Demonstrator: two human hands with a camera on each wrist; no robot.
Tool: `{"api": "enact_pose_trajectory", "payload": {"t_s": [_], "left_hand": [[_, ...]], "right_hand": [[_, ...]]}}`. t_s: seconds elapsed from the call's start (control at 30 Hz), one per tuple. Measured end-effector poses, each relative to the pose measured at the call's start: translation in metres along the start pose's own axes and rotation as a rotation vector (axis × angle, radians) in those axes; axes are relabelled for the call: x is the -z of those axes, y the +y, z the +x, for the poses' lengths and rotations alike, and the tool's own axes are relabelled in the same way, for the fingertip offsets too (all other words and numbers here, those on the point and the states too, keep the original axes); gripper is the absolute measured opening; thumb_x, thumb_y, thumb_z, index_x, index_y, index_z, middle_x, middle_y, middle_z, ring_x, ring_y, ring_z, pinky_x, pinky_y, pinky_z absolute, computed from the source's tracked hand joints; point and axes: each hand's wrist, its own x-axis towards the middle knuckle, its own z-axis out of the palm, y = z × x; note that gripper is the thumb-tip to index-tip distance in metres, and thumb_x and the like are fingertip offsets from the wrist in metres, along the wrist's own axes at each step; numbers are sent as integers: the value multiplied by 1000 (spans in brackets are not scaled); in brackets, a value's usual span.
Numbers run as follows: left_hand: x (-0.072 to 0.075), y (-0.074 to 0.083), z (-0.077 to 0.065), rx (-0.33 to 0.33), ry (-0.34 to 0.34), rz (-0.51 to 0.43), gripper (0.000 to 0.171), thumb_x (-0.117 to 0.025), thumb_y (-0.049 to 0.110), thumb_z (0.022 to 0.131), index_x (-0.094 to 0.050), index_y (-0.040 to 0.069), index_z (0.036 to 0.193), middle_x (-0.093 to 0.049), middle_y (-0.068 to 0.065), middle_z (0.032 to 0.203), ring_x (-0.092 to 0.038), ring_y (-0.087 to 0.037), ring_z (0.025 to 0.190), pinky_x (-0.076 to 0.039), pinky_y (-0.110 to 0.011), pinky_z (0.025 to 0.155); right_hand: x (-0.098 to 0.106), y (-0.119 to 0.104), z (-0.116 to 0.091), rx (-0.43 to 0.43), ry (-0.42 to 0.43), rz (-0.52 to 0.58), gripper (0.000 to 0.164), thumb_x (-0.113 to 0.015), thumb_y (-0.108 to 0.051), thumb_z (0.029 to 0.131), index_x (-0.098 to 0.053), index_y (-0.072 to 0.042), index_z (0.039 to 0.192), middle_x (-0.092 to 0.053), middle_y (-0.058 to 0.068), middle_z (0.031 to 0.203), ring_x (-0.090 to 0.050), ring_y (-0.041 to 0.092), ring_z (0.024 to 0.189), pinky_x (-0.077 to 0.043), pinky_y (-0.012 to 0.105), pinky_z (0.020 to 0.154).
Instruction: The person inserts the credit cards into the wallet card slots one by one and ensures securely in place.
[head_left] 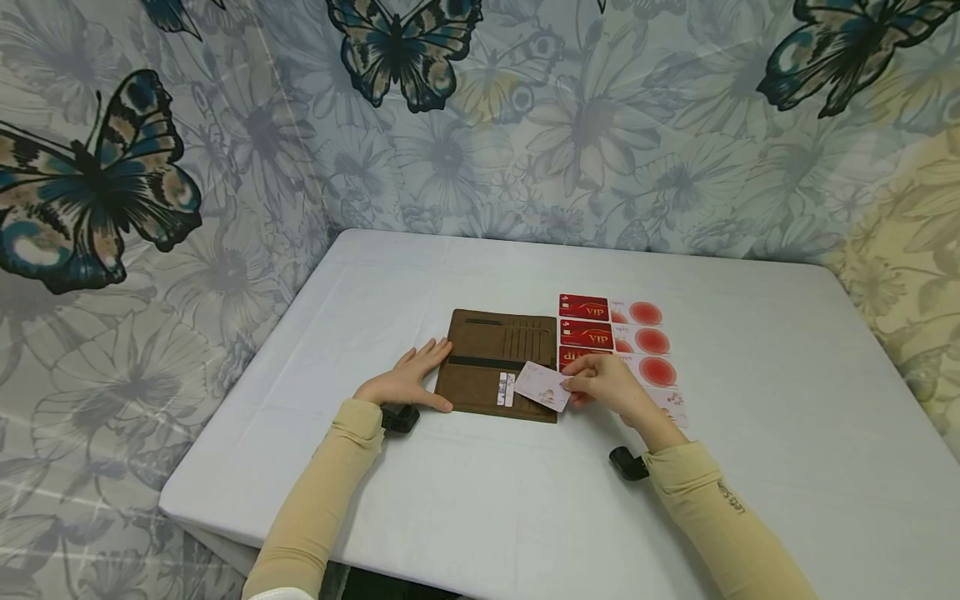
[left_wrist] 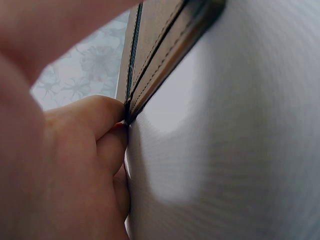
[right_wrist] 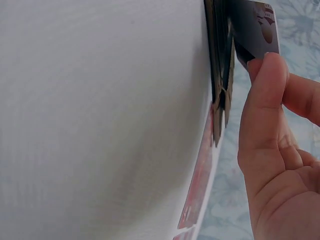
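Note:
A brown wallet (head_left: 480, 337) lies opened flat on the white table, a dark band across its middle. My left hand (head_left: 408, 379) rests at its left edge with fingers and thumb spread; the left wrist view shows fingers (left_wrist: 107, 112) against the wallet's stitched edge (left_wrist: 155, 65). Between thumb and fingers my right hand (head_left: 600, 383) pinches a pale pink card (head_left: 542, 385), tilted over the wallet's lower right part. In the right wrist view the card (right_wrist: 257, 30) is raised beside the wallet edge (right_wrist: 218, 75). Two light cards (head_left: 506, 389) show in the lower half, left of the pinched card.
Right of the wallet, red VIP cards (head_left: 585, 307) lie in a column, the lowest partly behind my right hand. Beside them are white cards with red circles (head_left: 652, 341) and a pale card (head_left: 672, 406). A butterfly-patterned wall covering (head_left: 450, 167) stands behind the table (head_left: 465, 500).

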Motion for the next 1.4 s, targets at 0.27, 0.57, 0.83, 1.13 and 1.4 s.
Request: {"api": "enact_pose_trajectory", "payload": {"t_s": [0.27, 0.57, 0.83, 1.13, 1.4], "left_hand": [[0, 1, 0, 5, -4, 0, 110, -75, 46, 74, -4, 9, 150, 2, -3, 154, 7, -17, 139, 7, -39, 110], [0, 0, 1, 1, -5, 2, 110, -74, 48, 73, -4, 10, 150, 2, -2, 154, 8, -16, 139, 7, -40, 109], [1, 2, 0, -2, -2, -9, 109, -75, 44, 74, -5, 7, 149, 1, -4, 154, 7, -19, 139, 7, -41, 109], [0, 4, -2, -11, 1, -15, 108, -75, 43, 75, -6, 5, 149, 0, -8, 154, 6, -22, 139, 7, -44, 109], [0, 1, 0, 1, -4, 2, 109, -74, 45, 75, -4, 8, 150, 2, -3, 154, 7, -17, 139, 7, -40, 109]], "right_hand": [[1, 0, -2, -11, -18, -73, 23, -63, -7, 86, -63, 8, 104, -65, 7, 73, -59, 17, 60, -53, 31, 60], [0, 2, 0, 1, -42, -142, 22, -64, -11, 86, -65, 3, 103, -60, 5, 68, -58, 19, 61, -51, 31, 59], [-4, 2, 7, -7, -27, -184, 19, -65, -9, 86, -67, 2, 101, -60, 7, 77, -55, 18, 61, -51, 29, 60], [-12, -2, 12, -18, 0, -229, 18, -65, -7, 86, -67, 2, 102, -61, 9, 86, -54, 18, 65, -52, 28, 62], [-16, -6, 14, -21, 2, -258, 17, -65, -7, 86, -66, 2, 101, -59, 10, 83, -54, 20, 68, -53, 29, 62]]}}
